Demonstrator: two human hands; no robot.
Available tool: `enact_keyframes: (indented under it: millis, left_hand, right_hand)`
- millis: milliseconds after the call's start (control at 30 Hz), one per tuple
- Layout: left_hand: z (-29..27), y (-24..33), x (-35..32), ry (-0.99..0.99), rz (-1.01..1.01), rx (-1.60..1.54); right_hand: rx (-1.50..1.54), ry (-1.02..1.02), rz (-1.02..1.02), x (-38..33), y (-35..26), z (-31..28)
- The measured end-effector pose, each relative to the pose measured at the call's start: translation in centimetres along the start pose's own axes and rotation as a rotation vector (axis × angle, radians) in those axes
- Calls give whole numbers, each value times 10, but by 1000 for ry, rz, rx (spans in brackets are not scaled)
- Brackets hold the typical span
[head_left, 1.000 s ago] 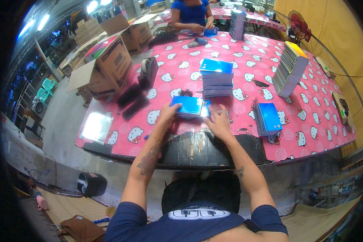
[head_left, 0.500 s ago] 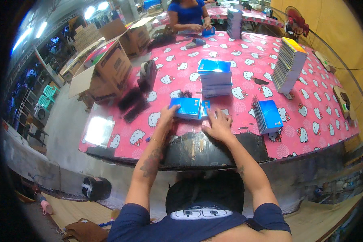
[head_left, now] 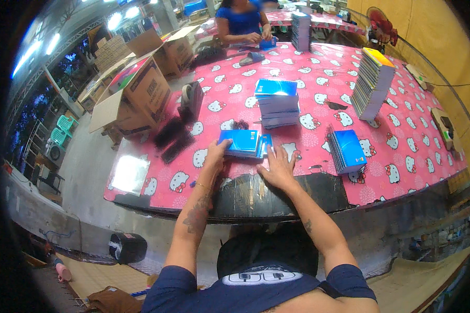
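A blue-covered notebook (head_left: 239, 141), with a row of holes along its right edge, lies near the table's front edge. My left hand (head_left: 217, 152) grips its left side, thumb on the cover. Under it, a second blue cover (head_left: 266, 144) sticks out to the right. Resting beside that edge is my right hand (head_left: 279, 165), fingers spread and fingertips at the cover. Just beyond stands a stack of blue-covered pads (head_left: 277, 104). A small black coil (head_left: 240, 125) lies behind the notebook I grip.
Black coil bundles (head_left: 177, 148) and a tape dispenser (head_left: 191, 100) lie left, near open cardboard boxes (head_left: 143, 96). Spiral notebooks (head_left: 347, 151) sit at right, before a tall notebook stack (head_left: 373, 86). Across the pink table (head_left: 318, 182), a person in blue (head_left: 241, 23) handles a blue pad.
My right hand has shifted slightly toward me and its fingers lie flatter. The left hand keeps its grip on the notebook. The whole view has tilted slightly.
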State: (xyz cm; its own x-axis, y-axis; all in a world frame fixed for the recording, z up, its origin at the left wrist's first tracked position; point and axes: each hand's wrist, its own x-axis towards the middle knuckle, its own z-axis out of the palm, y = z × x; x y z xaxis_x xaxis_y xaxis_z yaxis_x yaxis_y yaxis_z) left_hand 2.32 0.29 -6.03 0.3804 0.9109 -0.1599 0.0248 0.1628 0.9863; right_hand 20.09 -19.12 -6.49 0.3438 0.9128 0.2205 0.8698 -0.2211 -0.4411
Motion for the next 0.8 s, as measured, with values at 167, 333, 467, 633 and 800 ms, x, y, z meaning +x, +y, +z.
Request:
enact_keyframes:
  millis: [167,333,467,633,800]
  left_hand:
    - [6,6,-7,-68,12,-104]
    - [10,10,-8,-64,11,-99]
    - [-6,6,-16,23,2,-66]
    - [59,8,-6,92,86,209]
    - [46,-2,-24,248,134,513]
  right_hand:
    - [-22,-49,-43,0,10,-6]
    - [-27,-8,36,9,17,-13]
    - [46,-93,3,17,8,-8]
    - [959,50,253,74,62,-2]
    - [790,-39,237,66,13,3]
